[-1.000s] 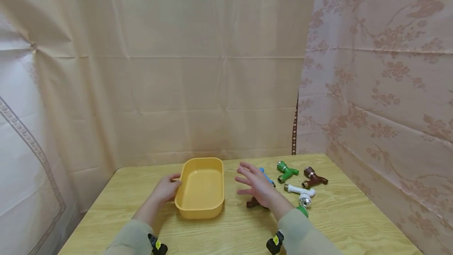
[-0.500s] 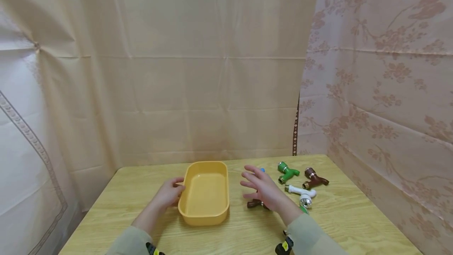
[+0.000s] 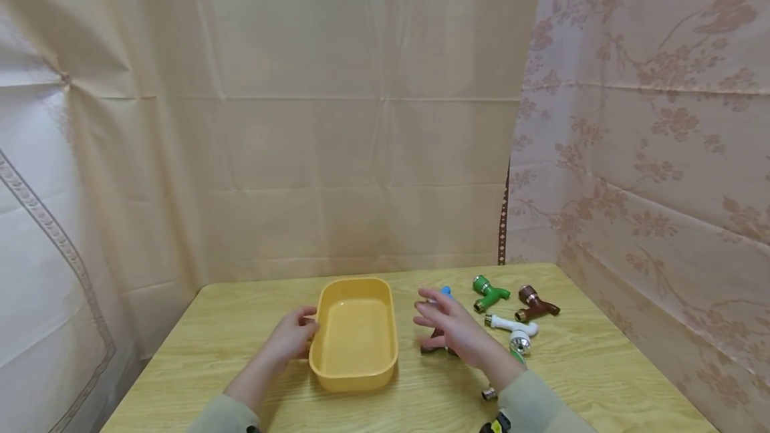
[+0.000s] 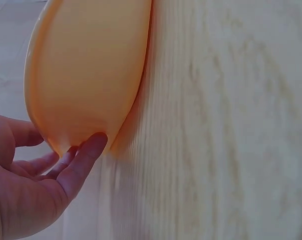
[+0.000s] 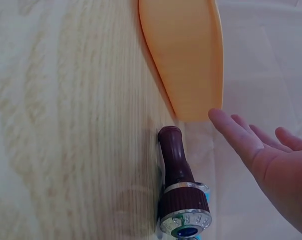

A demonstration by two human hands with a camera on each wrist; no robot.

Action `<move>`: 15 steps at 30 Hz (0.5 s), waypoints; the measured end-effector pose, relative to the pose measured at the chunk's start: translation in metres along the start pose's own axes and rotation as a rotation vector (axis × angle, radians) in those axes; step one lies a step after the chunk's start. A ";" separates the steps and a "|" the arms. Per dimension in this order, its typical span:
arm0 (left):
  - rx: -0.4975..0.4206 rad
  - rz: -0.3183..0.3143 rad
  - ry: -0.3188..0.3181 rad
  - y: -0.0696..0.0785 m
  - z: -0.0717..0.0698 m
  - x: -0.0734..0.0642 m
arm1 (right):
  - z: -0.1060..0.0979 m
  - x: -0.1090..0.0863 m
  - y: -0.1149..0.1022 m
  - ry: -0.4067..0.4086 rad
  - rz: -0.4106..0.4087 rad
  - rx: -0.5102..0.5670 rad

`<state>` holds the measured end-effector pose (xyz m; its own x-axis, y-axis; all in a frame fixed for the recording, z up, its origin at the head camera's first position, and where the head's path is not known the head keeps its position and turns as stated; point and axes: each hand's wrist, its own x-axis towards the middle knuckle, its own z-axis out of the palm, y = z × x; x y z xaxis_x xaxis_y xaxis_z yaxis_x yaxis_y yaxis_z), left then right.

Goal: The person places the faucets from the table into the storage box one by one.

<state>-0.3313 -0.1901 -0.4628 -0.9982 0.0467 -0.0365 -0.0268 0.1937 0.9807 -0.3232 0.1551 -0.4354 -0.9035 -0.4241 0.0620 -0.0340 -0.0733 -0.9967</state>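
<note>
**One yellow tray (image 3: 355, 333), gripped on one side only**

A person's left hand (image 3: 291, 336) pinches the tray's left wall near the rim, its fingers and thumb bent against the plastic. The right hand (image 3: 460, 333) hangs apart from it, fingers spread and holding nothing, between the tray and a scatter of taps. The tray stands upright on a wooden table (image 3: 222, 313), left of the taps; whether its base lies fully flat is hard to tell.

Held by one wall alone, the tray could swivel or tip if lifted, and its smooth side might slide from the fingertips. The right hand, dropping low, could knock the near brown tap (image 5: 182, 175) that lies beneath it, and a rounded body like that may roll. The right forearm hides ground too, so a sweep of the sleeve (image 3: 538, 403) might catch whatever lies under it unseen.

By count: one tray, two hands, at least six taps. Two are brown, the near one and a far brown tap (image 3: 537, 306); two are green, a far green tap (image 3: 490, 293) and a mostly hidden near green tap (image 3: 518, 356); one is a white tap (image 3: 511, 327), one a blue tap (image 3: 446, 291). One threaded metal end (image 3: 489, 393) shows by the cuff; its owner is hidden.
</note>
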 end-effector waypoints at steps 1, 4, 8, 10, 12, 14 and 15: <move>0.000 0.002 -0.002 0.000 0.001 -0.001 | 0.000 -0.002 0.000 -0.006 -0.001 -0.006; 0.001 0.011 -0.006 0.000 0.004 -0.005 | -0.001 -0.006 0.000 -0.024 0.002 -0.025; -0.002 0.011 -0.010 0.000 0.007 -0.011 | -0.003 -0.011 0.001 -0.037 0.011 -0.055; -0.002 0.006 -0.007 0.000 0.008 -0.013 | -0.004 -0.013 0.001 -0.041 0.016 -0.063; -0.004 0.003 -0.005 -0.001 0.010 -0.015 | -0.004 -0.015 0.002 -0.046 0.020 -0.066; -0.009 0.003 -0.007 -0.001 0.011 -0.018 | -0.005 -0.018 0.002 -0.049 0.022 -0.072; -0.009 0.001 -0.010 -0.001 0.012 -0.019 | -0.005 -0.019 0.002 -0.049 0.024 -0.074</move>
<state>-0.3120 -0.1794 -0.4657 -0.9977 0.0569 -0.0371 -0.0260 0.1848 0.9824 -0.3088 0.1678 -0.4393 -0.8827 -0.4683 0.0386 -0.0455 0.0034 -0.9990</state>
